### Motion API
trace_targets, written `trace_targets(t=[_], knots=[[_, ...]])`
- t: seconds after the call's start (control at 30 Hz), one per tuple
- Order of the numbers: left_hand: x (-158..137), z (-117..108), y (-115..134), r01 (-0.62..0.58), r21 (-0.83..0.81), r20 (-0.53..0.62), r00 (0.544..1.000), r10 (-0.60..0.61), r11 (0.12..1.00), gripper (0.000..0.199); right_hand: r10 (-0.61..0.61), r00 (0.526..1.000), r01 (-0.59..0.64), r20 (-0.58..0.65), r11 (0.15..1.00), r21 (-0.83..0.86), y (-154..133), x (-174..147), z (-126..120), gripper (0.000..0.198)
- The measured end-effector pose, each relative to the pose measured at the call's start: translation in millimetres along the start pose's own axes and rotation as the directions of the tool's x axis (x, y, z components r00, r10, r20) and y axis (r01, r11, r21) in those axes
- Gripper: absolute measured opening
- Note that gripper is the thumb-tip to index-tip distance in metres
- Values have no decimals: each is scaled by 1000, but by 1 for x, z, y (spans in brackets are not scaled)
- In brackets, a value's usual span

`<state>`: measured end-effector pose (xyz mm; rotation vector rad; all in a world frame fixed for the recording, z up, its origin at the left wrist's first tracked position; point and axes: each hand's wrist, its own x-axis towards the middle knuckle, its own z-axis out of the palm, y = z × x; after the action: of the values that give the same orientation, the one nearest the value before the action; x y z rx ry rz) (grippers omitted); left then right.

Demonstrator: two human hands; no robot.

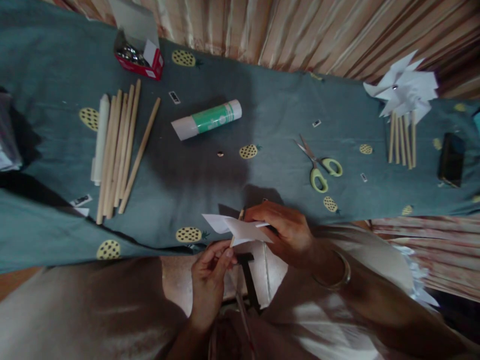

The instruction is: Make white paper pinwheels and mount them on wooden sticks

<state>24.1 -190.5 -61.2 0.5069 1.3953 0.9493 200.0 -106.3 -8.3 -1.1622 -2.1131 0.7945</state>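
Near the table's front edge, my two hands hold a white paper pinwheel (pixel 245 232) with folded blades. A thin wooden stick (pixel 241 215) runs behind the paper, its end showing above it. My left hand (pixel 210 272) is closed, thumb and fingers pinching the stick's lower end just below the paper. From the other side my right hand (pixel 287 230) is closed around the pinwheel's right part; some of its fingertips are hidden behind the paper. A small metal pin (pixel 220 154) lies on the cloth beyond my hands.
A glue stick (pixel 213 119) lies mid-table, with open scissors (pixel 317 162) to its right. Several wooden sticks (pixel 119 150) and a red box (pixel 140 60) of metal pins are at left. Finished pinwheels (pixel 405 90) and a dark phone (pixel 451 159) rest at far right.
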Motion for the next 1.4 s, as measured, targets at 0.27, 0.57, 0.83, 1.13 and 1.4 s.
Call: trace_targets(t=[0.27,0.57,0.83,1.13,1.4], knots=[[1,2,3,9,-22,7,1000,-9,1000,21,10,1000,-9,-22,1000,15,2,0,2,7],[0,-2,-5,28,-30,12,1000,-28,999,26,48,999,-48,-5,998,43,1,1,2,11],[0,-2,-2,35,-5,15,999,-35,999,26,276,957,-288,89,939,190,-5,8,-5,11],[-1,3,8,143,-161,76,988,-132,977,29,456,854,-510,250,828,233,0,26,-11,16],[1,13,18,218,-306,81,976,-202,927,35,440,837,-509,326,844,166,15,41,-9,16]])
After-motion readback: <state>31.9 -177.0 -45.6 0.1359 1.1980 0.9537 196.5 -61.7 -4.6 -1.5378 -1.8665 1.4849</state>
